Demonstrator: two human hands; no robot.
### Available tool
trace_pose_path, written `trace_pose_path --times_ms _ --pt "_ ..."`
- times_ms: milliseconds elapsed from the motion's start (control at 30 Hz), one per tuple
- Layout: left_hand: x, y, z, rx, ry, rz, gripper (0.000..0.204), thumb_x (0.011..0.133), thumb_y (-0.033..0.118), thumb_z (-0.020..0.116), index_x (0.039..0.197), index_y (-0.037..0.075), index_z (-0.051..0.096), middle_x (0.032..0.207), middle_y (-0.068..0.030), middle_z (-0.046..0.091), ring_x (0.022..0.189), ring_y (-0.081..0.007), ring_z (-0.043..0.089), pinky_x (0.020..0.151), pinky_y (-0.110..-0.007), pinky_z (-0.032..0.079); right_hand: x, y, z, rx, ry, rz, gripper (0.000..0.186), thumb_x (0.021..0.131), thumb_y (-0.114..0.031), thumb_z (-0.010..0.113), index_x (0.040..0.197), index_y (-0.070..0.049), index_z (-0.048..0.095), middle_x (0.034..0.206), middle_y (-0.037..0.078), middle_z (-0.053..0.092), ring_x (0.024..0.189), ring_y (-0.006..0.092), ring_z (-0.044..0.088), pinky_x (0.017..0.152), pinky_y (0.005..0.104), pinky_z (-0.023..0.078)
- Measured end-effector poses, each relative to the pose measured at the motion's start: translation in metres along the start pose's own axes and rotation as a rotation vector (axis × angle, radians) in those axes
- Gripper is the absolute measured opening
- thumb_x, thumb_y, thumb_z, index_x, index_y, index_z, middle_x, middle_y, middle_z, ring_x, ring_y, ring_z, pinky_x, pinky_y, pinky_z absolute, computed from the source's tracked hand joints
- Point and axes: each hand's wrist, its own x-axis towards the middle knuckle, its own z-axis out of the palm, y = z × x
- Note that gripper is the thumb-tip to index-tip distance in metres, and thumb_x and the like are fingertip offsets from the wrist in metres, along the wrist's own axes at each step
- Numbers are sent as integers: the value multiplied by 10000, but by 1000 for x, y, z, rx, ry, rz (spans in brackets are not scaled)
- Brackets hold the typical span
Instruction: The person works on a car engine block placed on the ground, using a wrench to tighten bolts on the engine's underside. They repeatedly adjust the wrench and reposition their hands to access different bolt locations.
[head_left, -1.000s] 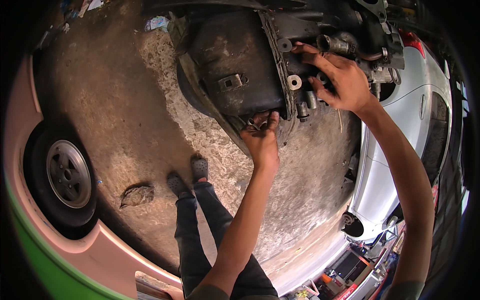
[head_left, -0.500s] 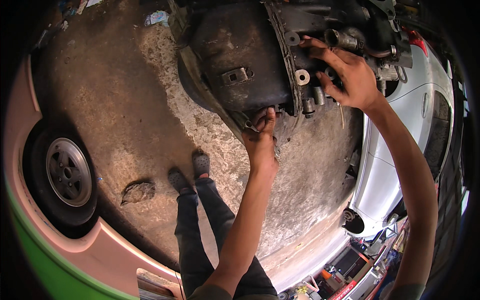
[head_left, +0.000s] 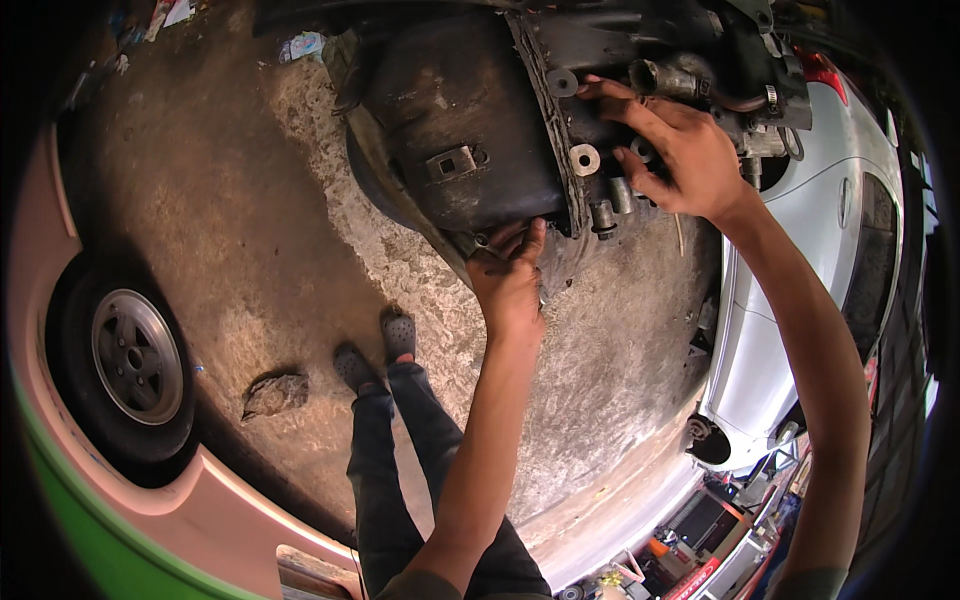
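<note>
A dark, grimy metal assembly (head_left: 470,110) fills the top middle of the head view, with a flanged seam, a pipe stub (head_left: 660,80) and a pale washer (head_left: 585,158). My left hand (head_left: 505,275) is closed at the housing's lower edge, around a small metal tool (head_left: 482,242) with a round end; its fingertips are partly hidden beside the housing. My right hand (head_left: 690,160) is open, fingers spread and bent over the assembly's right part, its fingertips beside a dark washer (head_left: 563,82) and below the pipe stub.
A pink and green vehicle with a black wheel (head_left: 135,355) stands at left, a silver car (head_left: 800,250) at right. Assorted equipment (head_left: 700,530) lies at lower right. My feet (head_left: 375,350) are on the stained concrete floor (head_left: 220,200), near a dark clump (head_left: 275,395).
The tool's round end in my left hand has shifted a little leftward along the housing's edge. My right hand stays in the same place on the assembly.
</note>
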Motion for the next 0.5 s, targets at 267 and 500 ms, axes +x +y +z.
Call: trace_pose_path --times_ms 267,500 --pt "-8 2 1 -147 -1 -89 299 788 58 814 1037 42 648 927 5 696 682 -33 529 507 -206 315 -1 0 1 -19 7 5 338 793 -140 656 1121 -76 607 1204 64 664 907 297 688 788 363 575" --pt "-6 0 -1 -98 19 -111 248 856 186 780 1031 89 634 882 54 642 627 -14 473 493 -210 296 1 0 1 -20 19 -16 331 797 -146 651 1114 -67 598 1227 64 654 910 296 685 801 370 572"
